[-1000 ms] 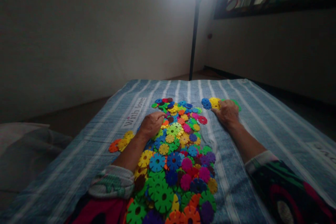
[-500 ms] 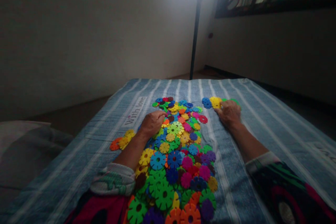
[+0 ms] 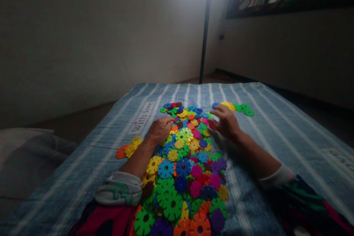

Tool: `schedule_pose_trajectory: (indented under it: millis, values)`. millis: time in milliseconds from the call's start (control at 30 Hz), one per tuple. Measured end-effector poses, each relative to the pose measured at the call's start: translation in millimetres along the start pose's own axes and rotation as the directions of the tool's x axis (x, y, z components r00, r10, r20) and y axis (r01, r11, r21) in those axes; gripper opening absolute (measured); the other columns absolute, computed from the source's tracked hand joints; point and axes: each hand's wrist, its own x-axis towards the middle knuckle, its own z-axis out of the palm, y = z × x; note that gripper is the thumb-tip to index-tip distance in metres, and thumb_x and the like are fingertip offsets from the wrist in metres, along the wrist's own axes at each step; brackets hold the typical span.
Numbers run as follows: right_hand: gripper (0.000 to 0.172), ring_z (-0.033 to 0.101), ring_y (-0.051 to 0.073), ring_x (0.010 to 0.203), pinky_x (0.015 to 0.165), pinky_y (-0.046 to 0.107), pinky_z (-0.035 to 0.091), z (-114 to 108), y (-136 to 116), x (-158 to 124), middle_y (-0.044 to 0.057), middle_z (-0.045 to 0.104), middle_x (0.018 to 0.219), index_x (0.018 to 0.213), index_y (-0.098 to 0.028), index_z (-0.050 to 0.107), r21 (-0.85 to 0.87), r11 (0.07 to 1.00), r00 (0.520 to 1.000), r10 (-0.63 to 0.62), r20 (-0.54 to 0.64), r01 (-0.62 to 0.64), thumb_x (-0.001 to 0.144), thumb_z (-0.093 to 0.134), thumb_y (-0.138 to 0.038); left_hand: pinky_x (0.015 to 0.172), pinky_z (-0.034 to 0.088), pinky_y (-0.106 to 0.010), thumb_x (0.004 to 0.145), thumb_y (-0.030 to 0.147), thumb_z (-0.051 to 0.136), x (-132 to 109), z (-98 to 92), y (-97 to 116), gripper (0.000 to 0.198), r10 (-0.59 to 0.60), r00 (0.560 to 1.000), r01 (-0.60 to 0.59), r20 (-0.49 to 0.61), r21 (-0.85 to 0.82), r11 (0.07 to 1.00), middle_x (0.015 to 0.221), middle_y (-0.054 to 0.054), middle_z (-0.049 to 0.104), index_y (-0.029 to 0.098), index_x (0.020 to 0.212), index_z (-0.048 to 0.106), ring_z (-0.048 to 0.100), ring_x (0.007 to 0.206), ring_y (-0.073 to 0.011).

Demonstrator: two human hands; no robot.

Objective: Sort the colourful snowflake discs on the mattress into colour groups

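A long heap of colorful notched plastic discs (image 3: 173,203) runs down the middle of the striped cloth. My left hand (image 3: 161,129) rests at the heap's left edge, fingers pinched together; whatever is between them is hidden. At the right side, my right hand (image 3: 226,122) hovers with thumb and fingers apart, close to the pink and red discs, and nothing shows in its grasp. Behind it lies a short row of discs, with yellow ones (image 3: 229,106) and green ones (image 3: 247,110); the blue end is partly covered by my fingers.
A small group of yellow and orange discs (image 3: 121,152) lies left of my left forearm. The blue-and-white striped cloth (image 3: 279,129) covers the table. Beyond its far edge stands a dark pole (image 3: 205,44) with a bright light at the top.
My right hand has let go at the yellow and green discs, moved left to the heap's edge and spread its fingers. My left hand has stayed in place.
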Motion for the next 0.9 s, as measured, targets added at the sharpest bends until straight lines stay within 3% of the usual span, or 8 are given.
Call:
schedule_pose_trajectory:
  millis: [133,267,433,633,767,900]
  values:
    - [0.028,0.052,0.028,0.116,0.096,0.045,0.043,4.7,-36.9,2.3,0.012,0.062,0.118,0.1,-0.023,0.072,0.197,0.958,0.967,-0.233,0.101,0.21,0.078,0.073,-0.04,0.091,0.051,-0.03,0.08,0.028,0.04,-0.4,-0.3,0.8,0.038,0.002,1.0,-0.002,0.009,0.004,1.0,0.103,-0.006,0.075,0.019,0.096,0.074,0.067,0.098,-0.0215]
    - [0.034,0.048,0.029,0.121,0.099,0.048,0.042,5.6,-58.2,0.4,0.012,0.06,0.123,0.104,-0.024,0.07,0.274,0.917,0.922,-0.344,0.177,0.289,0.074,0.076,-0.039,0.092,0.05,-0.031,0.081,0.029,0.04,-0.7,-0.1,2.3,0.04,-0.02,1.0,0.02,0.022,-0.003,1.0,0.104,-0.008,0.074,0.016,0.099,0.074,0.067,0.099,-0.0224]
    - [0.027,0.049,0.032,0.12,0.097,0.048,0.043,8.7,-61.7,-1.9,0.015,0.061,0.118,0.089,-0.019,0.071,0.288,0.907,0.911,-0.367,0.188,0.306,0.071,0.08,-0.037,0.091,0.051,-0.032,0.081,0.029,0.039,-0.5,0.9,2.0,0.041,0.001,1.0,-0.001,0.017,-0.001,1.0,0.102,-0.008,0.074,0.016,0.097,0.074,0.067,0.097,-0.0227]
    - [0.012,0.055,0.026,0.106,0.091,0.041,0.047,16.2,-59.6,-0.9,0.01,0.066,0.105,0.085,-0.022,0.072,0.339,0.866,0.893,-0.43,0.132,0.367,0.08,0.073,-0.033,0.089,0.051,-0.031,0.081,0.029,0.038,-0.4,0.9,1.3,0.041,-0.002,1.0,0.003,0.016,-0.007,1.0,0.101,-0.007,0.075,0.017,0.096,0.074,0.068,0.095,-0.022]
    - [0.012,0.058,0.023,0.099,0.086,0.038,0.048,23.1,-56.1,-0.3,0.009,0.067,0.097,0.085,-0.021,0.071,0.381,0.853,0.912,-0.406,0.054,0.358,0.088,0.063,-0.029,0.092,0.05,-0.031,0.081,0.029,0.039,-0.7,0.2,2.5,0.04,0.004,1.0,-0.003,0.017,-0.011,1.0,0.104,-0.007,0.075,0.017,0.097,0.074,0.067,0.1,-0.0222]
    - [0.018,0.061,0.02,0.094,0.085,0.037,0.049,17.8,-54.1,-0.1,0.009,0.068,0.095,0.085,-0.02,0.069,0.476,0.836,0.949,-0.316,0.014,0.272,0.093,0.055,-0.026,0.092,0.051,-0.031,0.08,0.027,0.04,-0.9,0.4,2.4,0.04,-0.007,1.0,0.007,0.004,-0.004,1.0,0.104,-0.007,0.075,0.017,0.097,0.074,0.067,0.099,-0.022]
